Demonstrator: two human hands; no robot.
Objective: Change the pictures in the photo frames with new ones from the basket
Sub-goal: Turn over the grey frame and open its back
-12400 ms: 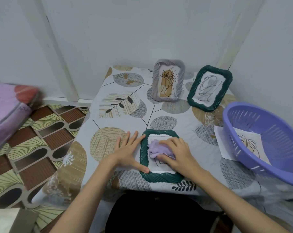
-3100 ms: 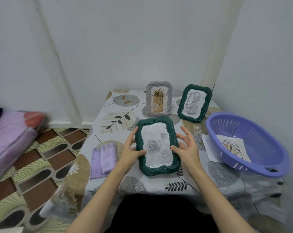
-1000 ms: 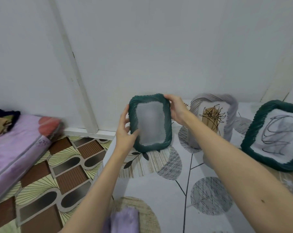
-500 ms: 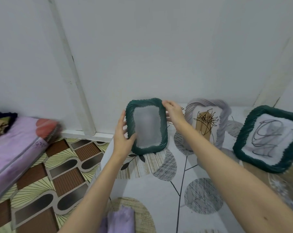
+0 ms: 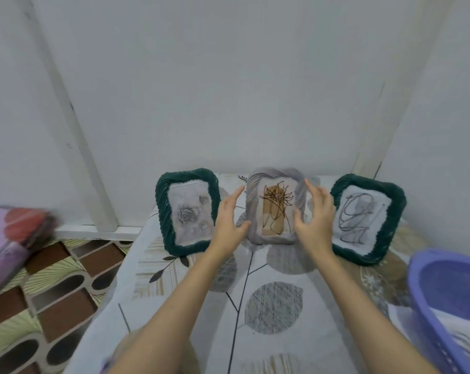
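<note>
- Left green frame [image 5: 186,211], left of centre: stands upright on the table [image 5: 277,333], rose picture in it, leaning back toward the wall. Neither hand touches it.
- Left hand [image 5: 230,220], just left of frame centre: fingers straight and spread, palm turned right, holding nothing. It sits in the gap between the left green frame and the grey frame [image 5: 275,209]; thumb looks at or just short of the grey frame's lower left edge, contact unclear (motion blur).
- Grey frame, centre: upright, long axis vertical, brown scribble picture inside. It lies directly between the two palms, so the likely next move is a straight two-sided close-in on its left and right edges.
- Right hand [image 5: 316,220], just right of centre: fingers loosely spread, palm turned left, nothing held. It overlaps the grey frame's right edge in view; can't tell if it touches.
- Both hands look about equally near. The grab needs both sides, no reach change.
- Right green frame [image 5: 368,220], right of centre: upright, tilted, dark scribble picture, just beside the right hand's back. Watch for a knock.
- Purple basket [image 5: 417,279], lower right corner: paper inside, well apart from both hands.
</note>
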